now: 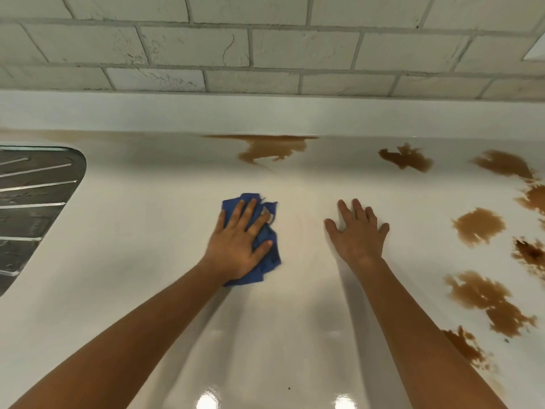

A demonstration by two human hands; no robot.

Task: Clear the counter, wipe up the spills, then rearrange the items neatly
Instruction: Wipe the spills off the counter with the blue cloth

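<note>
crumpled blue cloth [267, 249] on white counter [147, 261], brown spills [477, 225]

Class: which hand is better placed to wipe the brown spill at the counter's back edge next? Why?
Left. The left hand presses the blue cloth, with the spill beyond it; the right hand holds nothing.

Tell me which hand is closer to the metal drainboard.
Left. The left hand, pressing the blue cloth, lies right of the drainboard; the right hand rests flat on the counter, farther right again.
</note>
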